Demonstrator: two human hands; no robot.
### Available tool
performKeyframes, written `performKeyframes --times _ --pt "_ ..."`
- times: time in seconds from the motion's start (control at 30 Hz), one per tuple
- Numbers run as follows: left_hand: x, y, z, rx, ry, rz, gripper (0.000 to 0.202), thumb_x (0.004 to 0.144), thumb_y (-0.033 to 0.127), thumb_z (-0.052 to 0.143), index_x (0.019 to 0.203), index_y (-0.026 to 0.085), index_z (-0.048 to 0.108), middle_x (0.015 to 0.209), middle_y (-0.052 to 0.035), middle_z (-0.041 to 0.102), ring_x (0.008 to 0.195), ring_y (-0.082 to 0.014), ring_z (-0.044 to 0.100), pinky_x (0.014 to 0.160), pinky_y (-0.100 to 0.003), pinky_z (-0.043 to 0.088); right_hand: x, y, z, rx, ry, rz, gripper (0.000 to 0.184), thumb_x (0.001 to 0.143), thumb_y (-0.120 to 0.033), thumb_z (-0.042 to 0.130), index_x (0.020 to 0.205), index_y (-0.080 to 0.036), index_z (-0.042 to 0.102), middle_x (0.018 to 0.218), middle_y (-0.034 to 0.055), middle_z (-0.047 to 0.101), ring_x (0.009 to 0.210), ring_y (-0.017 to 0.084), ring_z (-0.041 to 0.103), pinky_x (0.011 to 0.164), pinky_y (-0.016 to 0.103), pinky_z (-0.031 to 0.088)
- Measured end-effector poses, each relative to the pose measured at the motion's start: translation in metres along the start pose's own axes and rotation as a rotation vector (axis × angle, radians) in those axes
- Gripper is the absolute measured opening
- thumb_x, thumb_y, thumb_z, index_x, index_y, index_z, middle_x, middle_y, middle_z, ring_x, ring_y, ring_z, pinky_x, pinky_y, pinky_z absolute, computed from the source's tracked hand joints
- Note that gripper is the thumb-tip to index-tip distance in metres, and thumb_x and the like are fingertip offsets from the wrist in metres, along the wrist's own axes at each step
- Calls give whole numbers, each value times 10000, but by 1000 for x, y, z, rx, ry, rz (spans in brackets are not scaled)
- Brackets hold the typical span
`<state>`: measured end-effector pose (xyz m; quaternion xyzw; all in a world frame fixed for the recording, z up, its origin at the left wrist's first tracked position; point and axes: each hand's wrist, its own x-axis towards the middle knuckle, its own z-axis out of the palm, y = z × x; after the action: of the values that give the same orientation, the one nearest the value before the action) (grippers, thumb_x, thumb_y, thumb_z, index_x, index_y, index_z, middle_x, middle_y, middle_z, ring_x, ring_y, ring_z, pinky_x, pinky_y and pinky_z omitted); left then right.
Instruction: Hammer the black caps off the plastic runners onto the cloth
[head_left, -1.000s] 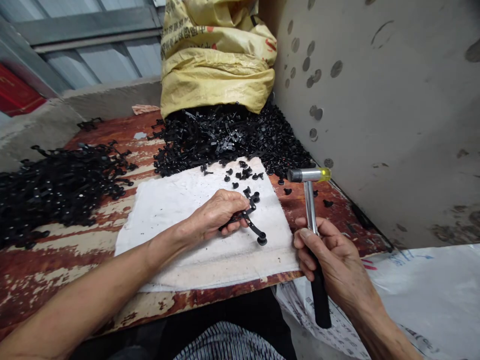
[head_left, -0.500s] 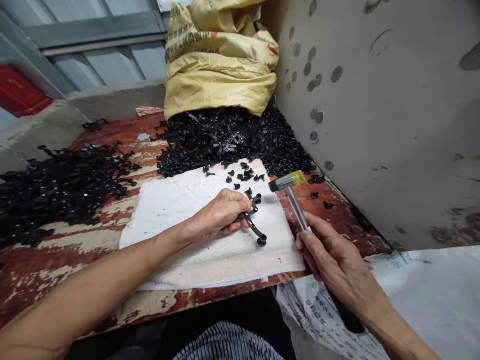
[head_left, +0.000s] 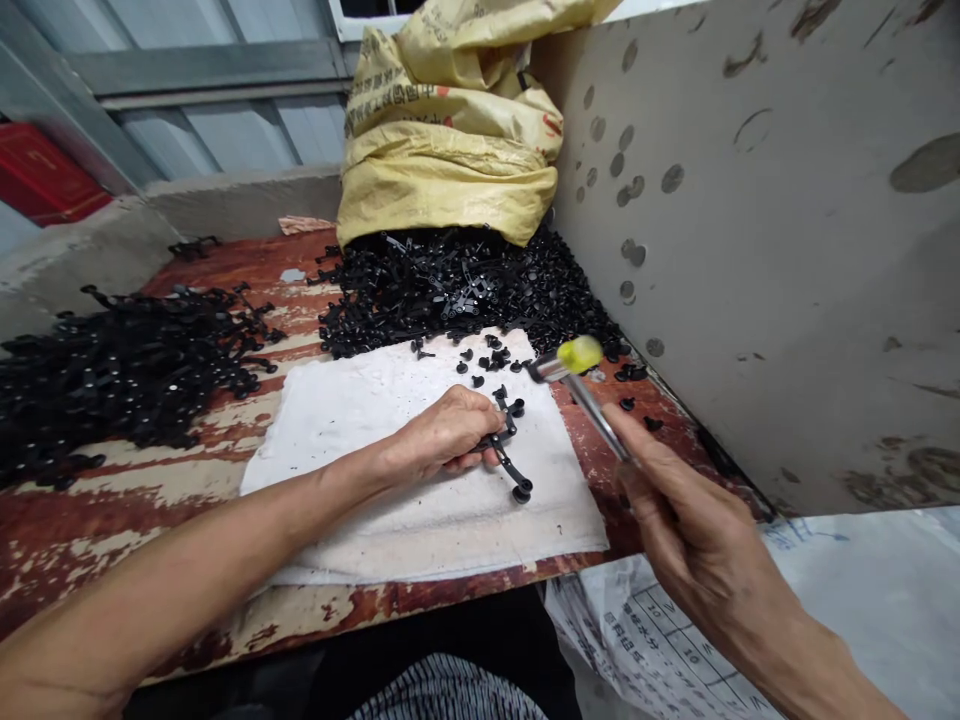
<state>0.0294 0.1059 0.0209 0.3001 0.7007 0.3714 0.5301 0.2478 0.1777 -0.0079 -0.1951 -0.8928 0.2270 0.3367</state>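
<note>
Left-hand fingers (head_left: 472,460): curled together, clamped on a black plastic runner (head_left: 510,465), partly hidden by them | runner: above white cloth (head_left: 420,520) | right-hand fingers (head_left: 637,440): wrapped around a yellow-tipped hammer (head_left: 589,390), head blurred above cloth edge | beyond: loose black pieces (head_left: 480,368), black heap (head_left: 450,290), yellow woven sack (head_left: 450,150), peeling red table (head_left: 150,590)
</note>
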Motion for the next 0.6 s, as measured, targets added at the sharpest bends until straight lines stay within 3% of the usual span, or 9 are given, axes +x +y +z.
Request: performKeyframes --times 0.1,0.23,0.27,0.33,0.4,0.5,0.6 --pt "-1 3 1 -1 6 -9 308 834 108 441 531 161 467 465 -10 564 266 -28 317 296 -174 190 -1 -5 -1 -44 151 -3 726 909 -63 506 1519 -387 282 1412 54 559 1173 266 620 970 406 531" --pt "-2 4 3 10 20 -27 308 853 111 436 552 159 479 464 0 560 267 -28 324 300 -168 193 4 2 1 -65 -105 -33 598 927 -111 460 1479 -334 401 1206 80 700 969 280 719 791 419 615" --pt "-2 4 4 19 19 -33 310 856 114 434 553 159 480 463 2 559 264 -28 322 299 -169 192 5 3 1 -54 -109 -32 585 932 -116 453 1471 -341 414 1244 72 683 1029 283 698 829 427 603" --pt "-1 5 4 33 13 -37 321 861 117 426 546 160 475 463 0 559 261 -29 318 297 -172 192 4 5 2 -23 6 -6 615 929 -105 462 1484 -356 384 1370 56 599 1174 282 620 944 443 546" --pt "-1 5 4 38 15 -40 329 861 121 427 537 163 468 460 -2 557 261 -31 315 296 -178 192 2 5 3 2 60 15 631 918 -100 475 1490 -348 377 1387 57 585 1181 278 615 962 443 531" --pt "-1 5 2 38 13 -32 319 856 128 434 541 167 464 463 3 552 267 -33 312 302 -185 196 0 7 5 42 -127 83 518 926 -171 462 1432 -281 485 1271 86 669 1061 286 682 877 453 566" --pt "-4 2 2 66 -40 39 297 865 155 431 571 172 468 481 16 551 286 -37 316 326 -194 208 10 4 5 177 -114 273 391 939 -298 479 1308 -237 593 1211 92 698 1035 281 680 870 432 552"
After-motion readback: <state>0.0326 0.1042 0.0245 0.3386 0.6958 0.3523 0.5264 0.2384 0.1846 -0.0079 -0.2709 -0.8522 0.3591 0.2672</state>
